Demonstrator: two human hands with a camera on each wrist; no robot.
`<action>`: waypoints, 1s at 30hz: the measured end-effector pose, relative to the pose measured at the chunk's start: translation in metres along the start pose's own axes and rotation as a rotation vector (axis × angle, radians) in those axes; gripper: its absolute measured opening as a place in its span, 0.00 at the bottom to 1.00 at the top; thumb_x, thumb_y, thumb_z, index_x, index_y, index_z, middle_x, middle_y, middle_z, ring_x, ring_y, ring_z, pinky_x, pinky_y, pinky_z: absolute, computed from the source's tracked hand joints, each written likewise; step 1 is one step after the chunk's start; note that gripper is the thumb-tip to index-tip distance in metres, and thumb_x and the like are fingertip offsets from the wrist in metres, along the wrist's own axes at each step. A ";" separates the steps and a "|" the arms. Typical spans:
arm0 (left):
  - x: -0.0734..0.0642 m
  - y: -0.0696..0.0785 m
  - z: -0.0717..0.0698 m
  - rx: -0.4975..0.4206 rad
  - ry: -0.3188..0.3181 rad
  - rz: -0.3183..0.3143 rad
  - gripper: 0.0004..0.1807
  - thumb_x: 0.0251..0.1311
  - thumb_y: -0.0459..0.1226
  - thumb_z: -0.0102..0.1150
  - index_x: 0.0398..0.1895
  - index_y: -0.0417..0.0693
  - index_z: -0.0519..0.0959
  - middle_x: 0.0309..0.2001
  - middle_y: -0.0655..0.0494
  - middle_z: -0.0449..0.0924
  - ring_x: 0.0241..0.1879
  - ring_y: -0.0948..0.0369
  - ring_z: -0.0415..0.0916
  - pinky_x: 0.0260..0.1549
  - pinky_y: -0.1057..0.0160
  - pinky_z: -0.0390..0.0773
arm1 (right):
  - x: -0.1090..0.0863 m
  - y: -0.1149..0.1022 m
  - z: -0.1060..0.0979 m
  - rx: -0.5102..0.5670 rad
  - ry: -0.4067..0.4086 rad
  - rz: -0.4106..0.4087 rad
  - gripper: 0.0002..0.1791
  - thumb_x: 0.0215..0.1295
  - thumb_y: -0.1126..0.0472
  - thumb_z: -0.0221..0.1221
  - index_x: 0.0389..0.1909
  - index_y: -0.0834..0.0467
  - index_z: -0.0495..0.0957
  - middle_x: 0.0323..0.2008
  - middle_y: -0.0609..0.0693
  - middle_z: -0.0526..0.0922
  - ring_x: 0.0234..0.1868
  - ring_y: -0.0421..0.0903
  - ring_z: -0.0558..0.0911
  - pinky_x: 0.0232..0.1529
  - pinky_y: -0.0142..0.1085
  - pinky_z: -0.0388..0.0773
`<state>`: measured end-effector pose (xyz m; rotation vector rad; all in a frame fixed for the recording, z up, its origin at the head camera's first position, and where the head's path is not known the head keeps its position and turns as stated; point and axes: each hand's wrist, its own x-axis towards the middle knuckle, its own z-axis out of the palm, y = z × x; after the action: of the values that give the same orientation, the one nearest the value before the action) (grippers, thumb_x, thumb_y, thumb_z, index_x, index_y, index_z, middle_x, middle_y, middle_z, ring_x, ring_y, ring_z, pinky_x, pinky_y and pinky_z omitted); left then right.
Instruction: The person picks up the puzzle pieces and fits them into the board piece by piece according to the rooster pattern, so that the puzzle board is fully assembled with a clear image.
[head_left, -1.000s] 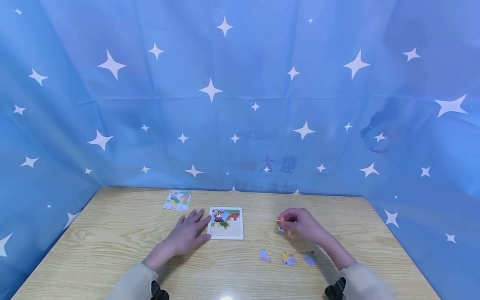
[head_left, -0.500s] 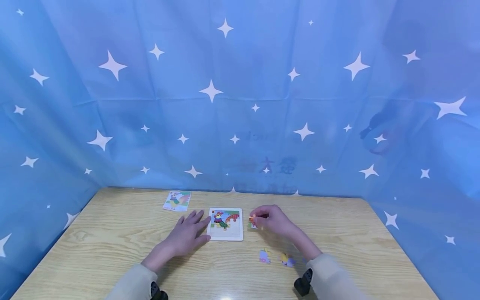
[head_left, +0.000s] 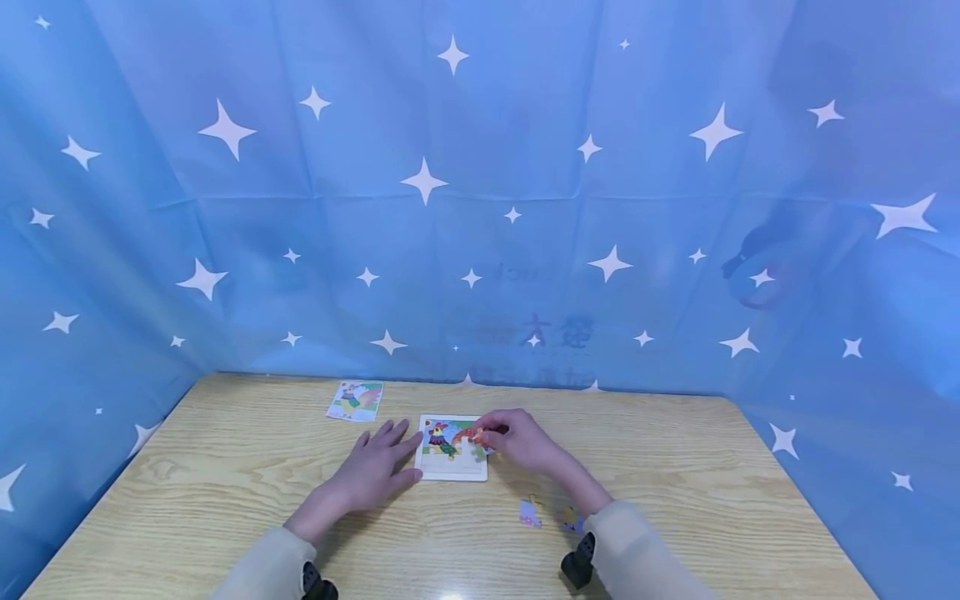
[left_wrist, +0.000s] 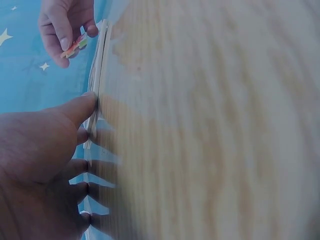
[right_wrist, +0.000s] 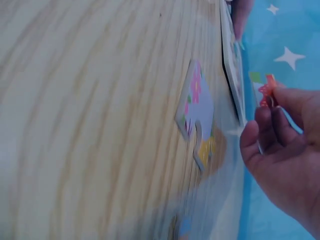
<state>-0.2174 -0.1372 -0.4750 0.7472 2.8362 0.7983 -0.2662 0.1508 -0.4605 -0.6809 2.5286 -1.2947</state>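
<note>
Across the wood-grain table (head_left: 195, 475) we see the left hand (head_left: 375, 471) with fingers spread, gripping nothing, and the right hand (head_left: 517, 439) pinching. Between them lies the rooster jigsaw tray (head_left: 448, 470), touched by the left at 9 o'clock; we judge it roughly half done, top filled, lower part bare. The picture card (head_left: 355, 401) sits at its 10 o'clock. Our right's pinched jigsaw piece (right_wrist: 261, 91) hangs by its 3 o'clock edge; the flowered piece (head_left: 529, 512) and yellow-and-purple piece (head_left: 572, 520) remain at 4 o'clock
</note>
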 end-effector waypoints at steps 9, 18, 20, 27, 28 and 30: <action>0.000 0.000 0.000 0.005 -0.006 -0.009 0.33 0.74 0.48 0.58 0.75 0.40 0.68 0.77 0.33 0.57 0.76 0.34 0.49 0.68 0.26 0.48 | 0.010 -0.003 0.010 -0.057 0.037 -0.018 0.14 0.78 0.69 0.54 0.54 0.60 0.85 0.49 0.51 0.84 0.44 0.44 0.79 0.41 0.38 0.77; -0.001 0.000 0.000 0.001 0.013 0.011 0.33 0.74 0.47 0.58 0.75 0.39 0.68 0.76 0.31 0.57 0.76 0.33 0.49 0.67 0.26 0.49 | 0.018 -0.007 0.018 -0.153 -0.018 -0.056 0.12 0.77 0.69 0.55 0.51 0.61 0.87 0.46 0.50 0.84 0.47 0.47 0.81 0.46 0.41 0.78; -0.001 -0.001 0.001 0.005 0.023 0.027 0.32 0.74 0.47 0.58 0.74 0.38 0.68 0.75 0.30 0.57 0.75 0.31 0.50 0.66 0.25 0.49 | 0.019 -0.007 0.020 -0.170 -0.020 -0.055 0.12 0.77 0.69 0.56 0.51 0.60 0.87 0.45 0.49 0.84 0.46 0.45 0.80 0.45 0.40 0.78; 0.001 -0.007 0.006 0.015 0.045 0.053 0.33 0.74 0.48 0.57 0.74 0.38 0.69 0.75 0.30 0.58 0.74 0.30 0.51 0.66 0.25 0.49 | 0.018 -0.006 0.022 -0.175 -0.017 -0.043 0.10 0.74 0.68 0.59 0.50 0.59 0.86 0.45 0.48 0.83 0.40 0.42 0.76 0.41 0.37 0.75; 0.001 -0.007 0.006 0.012 0.043 0.046 0.33 0.74 0.48 0.57 0.74 0.39 0.68 0.75 0.30 0.57 0.75 0.31 0.50 0.67 0.25 0.48 | 0.017 -0.006 0.022 -0.173 -0.013 -0.038 0.11 0.74 0.69 0.59 0.52 0.59 0.85 0.45 0.48 0.83 0.39 0.42 0.76 0.40 0.36 0.75; 0.001 -0.009 0.008 0.017 0.047 0.047 0.33 0.74 0.48 0.57 0.75 0.40 0.68 0.76 0.31 0.57 0.75 0.32 0.50 0.67 0.25 0.49 | 0.016 -0.004 0.020 -0.154 -0.009 -0.030 0.14 0.73 0.70 0.60 0.55 0.59 0.84 0.46 0.48 0.83 0.39 0.42 0.77 0.40 0.37 0.75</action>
<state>-0.2207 -0.1395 -0.4863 0.8109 2.8809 0.8093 -0.2713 0.1265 -0.4694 -0.7568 2.6414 -1.1111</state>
